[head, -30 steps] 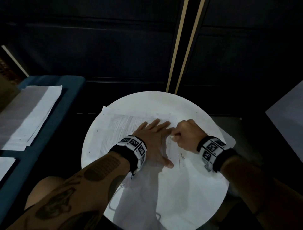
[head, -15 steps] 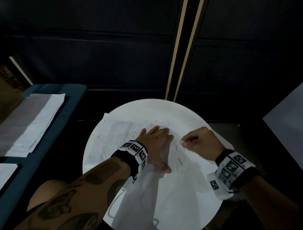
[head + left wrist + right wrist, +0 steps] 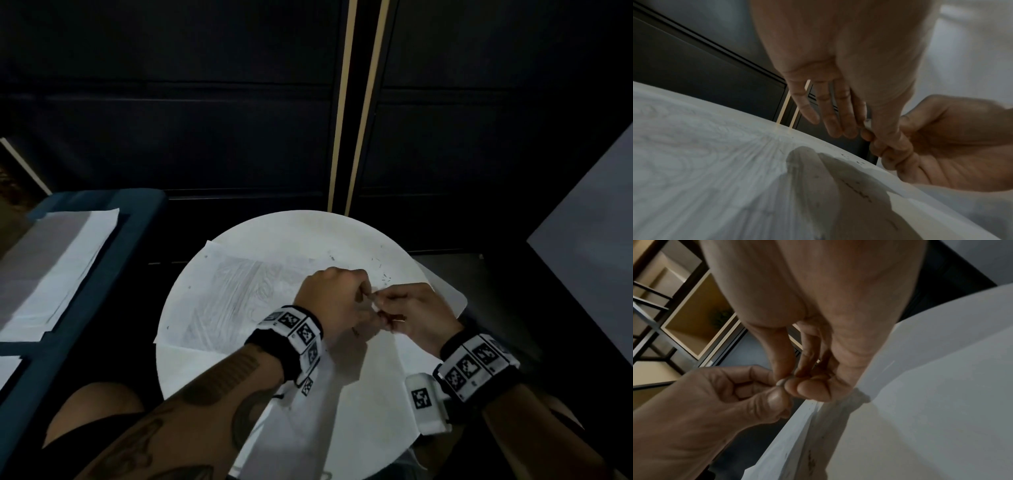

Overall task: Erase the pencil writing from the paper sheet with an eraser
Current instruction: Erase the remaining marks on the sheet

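Observation:
The paper sheet lies on the round white table, with grey smeared pencil marks across it and faint writing near its right part. Both hands are raised just above it and meet fingertip to fingertip. My right hand pinches a small pale eraser between thumb and fingers. My left hand has come in from the left, and its thumb and forefinger nip the same eraser. Most of the eraser is hidden by the fingers.
Dark eraser crumbs dot the table beyond the hands. More sheets lie under the top one, one corner hanging off the right rim. A blue bench with paper stacks stands left. Dark wall panels are behind.
My left hand, flat on the sheet before, has lifted and curled toward the right hand. The right hand has come up off the paper, and both now meet at the eraser.

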`<act>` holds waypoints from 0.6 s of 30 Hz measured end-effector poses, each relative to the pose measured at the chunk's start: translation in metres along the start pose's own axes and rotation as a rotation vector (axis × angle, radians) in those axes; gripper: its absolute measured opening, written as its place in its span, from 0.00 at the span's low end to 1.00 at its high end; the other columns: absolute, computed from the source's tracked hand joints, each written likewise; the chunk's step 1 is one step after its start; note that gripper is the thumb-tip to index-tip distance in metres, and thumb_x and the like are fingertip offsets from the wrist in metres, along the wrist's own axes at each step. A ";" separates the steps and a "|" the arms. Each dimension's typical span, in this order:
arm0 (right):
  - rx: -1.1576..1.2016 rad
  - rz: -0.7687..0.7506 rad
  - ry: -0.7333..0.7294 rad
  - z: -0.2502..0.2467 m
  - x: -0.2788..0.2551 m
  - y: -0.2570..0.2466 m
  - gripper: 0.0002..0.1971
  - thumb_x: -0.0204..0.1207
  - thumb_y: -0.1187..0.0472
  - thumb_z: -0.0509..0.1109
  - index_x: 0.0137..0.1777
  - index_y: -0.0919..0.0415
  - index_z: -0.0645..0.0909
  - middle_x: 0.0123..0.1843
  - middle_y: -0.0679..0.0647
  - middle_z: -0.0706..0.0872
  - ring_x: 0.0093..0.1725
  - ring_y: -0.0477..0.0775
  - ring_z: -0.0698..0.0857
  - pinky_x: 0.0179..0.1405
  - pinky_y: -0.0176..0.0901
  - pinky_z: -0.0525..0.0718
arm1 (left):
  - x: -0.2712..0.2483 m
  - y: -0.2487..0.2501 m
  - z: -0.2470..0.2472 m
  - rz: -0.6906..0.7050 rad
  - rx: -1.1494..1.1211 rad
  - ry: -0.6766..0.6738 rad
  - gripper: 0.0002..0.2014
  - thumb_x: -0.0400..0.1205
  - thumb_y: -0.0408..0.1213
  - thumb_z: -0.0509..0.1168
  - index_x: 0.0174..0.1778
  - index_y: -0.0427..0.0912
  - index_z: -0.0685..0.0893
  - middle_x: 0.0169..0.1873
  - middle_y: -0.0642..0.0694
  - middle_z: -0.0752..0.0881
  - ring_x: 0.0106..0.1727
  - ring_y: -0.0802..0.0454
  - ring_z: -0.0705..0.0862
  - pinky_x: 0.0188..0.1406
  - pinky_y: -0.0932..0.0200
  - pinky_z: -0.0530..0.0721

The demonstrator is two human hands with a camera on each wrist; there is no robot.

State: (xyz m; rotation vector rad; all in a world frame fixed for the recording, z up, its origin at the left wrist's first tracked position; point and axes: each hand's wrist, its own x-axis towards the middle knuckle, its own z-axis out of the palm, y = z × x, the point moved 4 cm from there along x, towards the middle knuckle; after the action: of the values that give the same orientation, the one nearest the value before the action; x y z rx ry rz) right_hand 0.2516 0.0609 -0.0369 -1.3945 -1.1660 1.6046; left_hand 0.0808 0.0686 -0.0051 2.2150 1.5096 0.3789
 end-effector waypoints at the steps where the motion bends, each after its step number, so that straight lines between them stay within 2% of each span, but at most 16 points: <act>1: 0.005 0.006 0.003 -0.001 -0.001 0.000 0.06 0.80 0.75 0.72 0.42 0.74 0.88 0.35 0.65 0.83 0.33 0.58 0.80 0.36 0.48 0.76 | 0.001 0.002 0.002 -0.007 -0.028 0.009 0.15 0.76 0.52 0.80 0.54 0.55 0.88 0.44 0.57 0.91 0.50 0.52 0.88 0.54 0.51 0.88; 5: -0.031 0.038 -0.022 -0.011 -0.005 0.003 0.05 0.78 0.75 0.73 0.43 0.79 0.87 0.35 0.67 0.83 0.32 0.58 0.77 0.33 0.46 0.73 | 0.008 0.004 0.004 0.012 -0.088 -0.052 0.06 0.78 0.45 0.79 0.46 0.49 0.91 0.37 0.53 0.88 0.46 0.50 0.85 0.53 0.52 0.86; 8: -0.034 0.068 0.001 -0.022 -0.006 0.005 0.05 0.77 0.76 0.73 0.45 0.81 0.86 0.36 0.66 0.80 0.32 0.57 0.78 0.33 0.47 0.74 | 0.014 0.007 0.004 0.024 -0.076 -0.126 0.03 0.83 0.41 0.75 0.50 0.47 0.92 0.42 0.48 0.88 0.49 0.48 0.83 0.52 0.54 0.82; 10: -0.048 0.054 0.066 -0.027 -0.004 0.004 0.04 0.78 0.76 0.73 0.44 0.79 0.88 0.33 0.65 0.81 0.31 0.57 0.79 0.32 0.47 0.75 | 0.020 0.009 0.006 0.025 -0.028 -0.145 0.05 0.85 0.40 0.71 0.51 0.51 0.92 0.49 0.45 0.90 0.52 0.44 0.86 0.55 0.51 0.83; 11: -0.089 0.037 0.102 -0.027 -0.002 0.003 0.04 0.77 0.75 0.75 0.43 0.78 0.88 0.32 0.65 0.81 0.30 0.57 0.79 0.31 0.47 0.75 | 0.021 0.010 0.007 0.016 0.020 -0.156 0.05 0.86 0.40 0.69 0.49 0.53 0.91 0.50 0.45 0.89 0.53 0.42 0.86 0.54 0.50 0.83; 14: -0.243 0.013 0.176 -0.024 0.000 0.004 0.04 0.75 0.75 0.78 0.38 0.74 0.89 0.28 0.60 0.83 0.28 0.54 0.80 0.30 0.46 0.79 | 0.024 0.014 0.010 -0.006 0.232 -0.144 0.03 0.86 0.43 0.68 0.47 0.51 0.85 0.44 0.45 0.82 0.53 0.38 0.86 0.49 0.50 0.79; 18: -0.367 0.027 0.228 -0.022 0.005 0.009 0.10 0.72 0.76 0.76 0.32 0.64 0.89 0.26 0.56 0.86 0.26 0.52 0.81 0.28 0.41 0.79 | 0.023 0.020 0.009 -0.013 0.349 -0.083 0.09 0.82 0.44 0.70 0.39 0.48 0.78 0.37 0.46 0.76 0.45 0.37 0.82 0.46 0.49 0.79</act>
State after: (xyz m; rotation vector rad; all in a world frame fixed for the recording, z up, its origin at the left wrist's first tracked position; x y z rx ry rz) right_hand 0.2728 0.0660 -0.0474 -1.7799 -1.3506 1.2476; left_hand 0.1093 0.0821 -0.0037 2.4458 1.6459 0.0173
